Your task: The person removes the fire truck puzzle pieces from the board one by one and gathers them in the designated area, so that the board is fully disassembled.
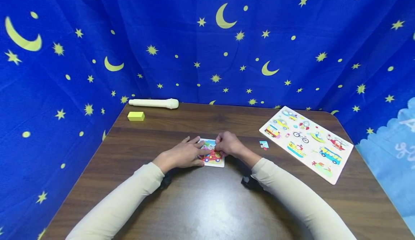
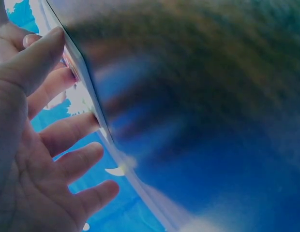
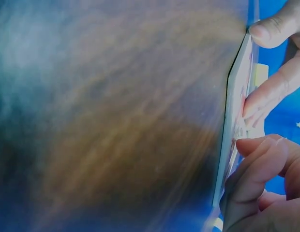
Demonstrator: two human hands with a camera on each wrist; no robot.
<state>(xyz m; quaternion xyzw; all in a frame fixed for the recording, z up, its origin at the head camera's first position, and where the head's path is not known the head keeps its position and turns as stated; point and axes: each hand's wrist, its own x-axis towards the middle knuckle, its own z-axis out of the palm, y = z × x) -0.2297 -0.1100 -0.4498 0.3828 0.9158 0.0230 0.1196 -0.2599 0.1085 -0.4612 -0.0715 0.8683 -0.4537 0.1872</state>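
A small jigsaw puzzle [image 1: 212, 161] with a red vehicle picture lies flat on the wooden table in front of me. My left hand [image 1: 184, 154] rests over its left side, fingers spread, with fingertips on the picture and the thumb near the bottom edge. At the puzzle's upper right, my right hand [image 1: 229, 144] has its fingers curled, their tips right at the surface. I cannot tell whether a piece is between them. A loose puzzle piece [image 1: 264, 144], light blue with a bit of red, lies to the right of that hand.
A white board [image 1: 311, 143] with pictures of vehicles lies slanted at the right. Towards the back left are a white microphone-shaped stick [image 1: 154, 103] and a yellow block [image 1: 136, 116]. Blue star-and-moon cloth [image 1: 181, 53] hangs behind the table [image 1: 181, 211] and along its sides.
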